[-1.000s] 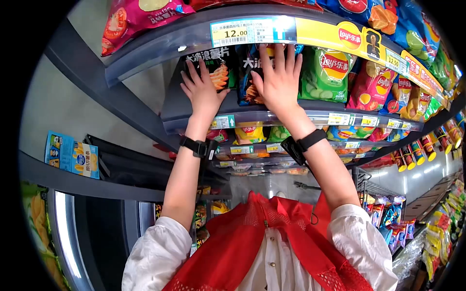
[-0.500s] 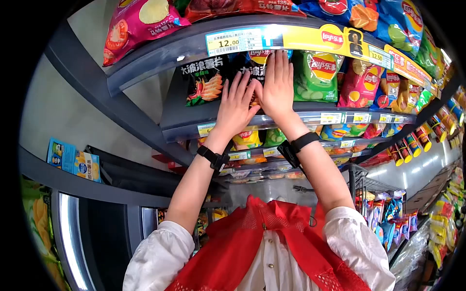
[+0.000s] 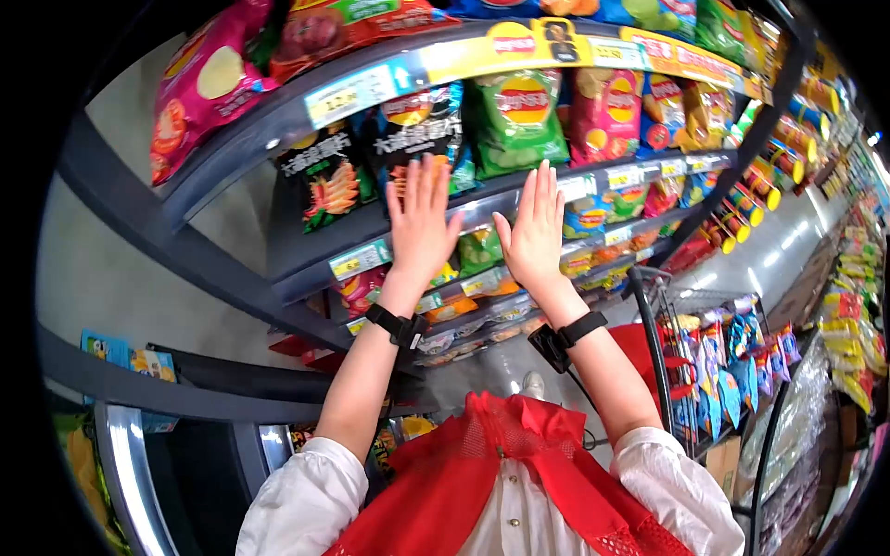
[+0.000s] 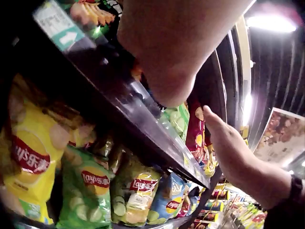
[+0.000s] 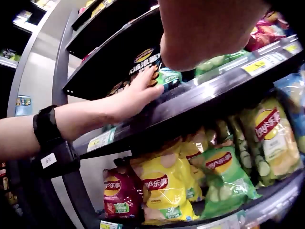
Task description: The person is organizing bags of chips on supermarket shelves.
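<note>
In the head view my left hand (image 3: 422, 227) has straight fingers over the lower part of a black chip bag (image 3: 417, 130); whether they touch it I cannot tell. Another black bag (image 3: 324, 181) stands to its left. My right hand (image 3: 536, 236), fingers straight and together, is in front of the shelf edge below a green bag (image 3: 521, 120), holding nothing. The right wrist view shows the left hand (image 5: 136, 95) against the black bag (image 5: 145, 62). In the left wrist view the right hand (image 4: 233, 152) is apart from the bags.
Pink (image 3: 605, 116) and other chip bags stand further right on the same shelf. Above runs a shelf edge with price labels (image 3: 350, 94). Lower shelves hold more bags, such as a yellow one (image 5: 164, 186). A cart (image 3: 649, 324) is at the right, near hanging snack packs (image 3: 728, 394).
The head view has turned, so the shelf sits further left. My right hand has come away from the black bag toward the right and down; my left hand is now before that bag.
</note>
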Demonstrator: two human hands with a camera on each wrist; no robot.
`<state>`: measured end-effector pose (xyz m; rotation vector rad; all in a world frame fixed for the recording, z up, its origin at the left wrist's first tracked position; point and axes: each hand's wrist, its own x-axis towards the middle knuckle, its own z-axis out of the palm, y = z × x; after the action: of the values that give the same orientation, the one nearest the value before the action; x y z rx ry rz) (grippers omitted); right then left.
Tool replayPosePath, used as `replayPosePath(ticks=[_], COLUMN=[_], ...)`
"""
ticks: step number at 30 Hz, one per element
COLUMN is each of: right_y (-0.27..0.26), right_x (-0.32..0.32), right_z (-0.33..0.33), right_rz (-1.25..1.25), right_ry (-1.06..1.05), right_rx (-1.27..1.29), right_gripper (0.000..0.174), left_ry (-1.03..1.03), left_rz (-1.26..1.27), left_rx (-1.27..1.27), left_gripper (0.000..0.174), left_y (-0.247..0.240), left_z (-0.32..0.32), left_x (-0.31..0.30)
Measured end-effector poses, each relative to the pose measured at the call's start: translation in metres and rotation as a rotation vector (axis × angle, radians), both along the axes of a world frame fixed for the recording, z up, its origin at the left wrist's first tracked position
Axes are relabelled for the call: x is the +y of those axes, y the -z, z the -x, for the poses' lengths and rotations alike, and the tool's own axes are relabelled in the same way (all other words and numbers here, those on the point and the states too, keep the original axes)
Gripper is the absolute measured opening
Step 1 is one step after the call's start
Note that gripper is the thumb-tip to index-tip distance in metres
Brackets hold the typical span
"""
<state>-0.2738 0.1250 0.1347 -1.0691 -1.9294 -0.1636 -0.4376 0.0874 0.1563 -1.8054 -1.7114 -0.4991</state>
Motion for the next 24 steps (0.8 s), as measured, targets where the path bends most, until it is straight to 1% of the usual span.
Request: replayPosePath(ticks=[1,2,4,6,9,12,13,14,18,21,24], right_y=[0.004,0.008,0.016,0.022,0.025,0.022,0.02,0.02,0.038,0.046,0.069], right_x=[-0.004,-0.008,-0.015,-0.022,-0.038,-0.064,-0.075,-0.086,-0.126,-0.153,-0.171], right_z=[-0.014,-0.028,-0.059,-0.09,-0.145,-0.213,-0.234,-0.256,-0.328,-0.36,-0.386], right_rz=[0.028,0.046,0.048,0.092,0.101,0.168,0.207,0.247,0.299,0.379,0.493], right_ry=[0.028,0.075,0.145,0.206,0.287,0.377,0.394,0.407,0.466,0.463,0.418], right_rx=[0.004,-0.007,-0.025,-0.017,-0.034,-0.015,0.011,0.037,0.047,0.07,0.002], right_gripper=[0.076,0.075,0.074,0.073,0.074,0.071,0.069,0.068,0.063,0.061,0.058], left_ry=[-0.044,-0.026,0.062,0.206,0.285,0.152,0.106,0.055,-0.004,-0.04,-0.158], left_rz=[-0.013,-0.034,-0.059,-0.01,0.036,-0.033,-0.083,-0.072,-0.046,-0.038,0.071], left_rx=[0.001,-0.079,-0.113,-0.109,-0.038,0.084,0.1,0.079,0.114,0.073,0.061], left_gripper=[0.071,0.071,0.07,0.07,0.066,0.064,0.065,0.065,0.069,0.07,0.071], left_y=[0.005,0.005,0.01,0.006,0.002,-0.014,-0.011,-0.009,-0.004,0.004,0.009], left_z=[-0.005,-0.014,-0.033,-0.06,-0.094,-0.104,-0.099,-0.095,-0.099,-0.106,-0.121], left_x=[0.004,0.004,0.008,0.011,0.032,0.067,0.086,0.096,0.101,0.099,0.096])
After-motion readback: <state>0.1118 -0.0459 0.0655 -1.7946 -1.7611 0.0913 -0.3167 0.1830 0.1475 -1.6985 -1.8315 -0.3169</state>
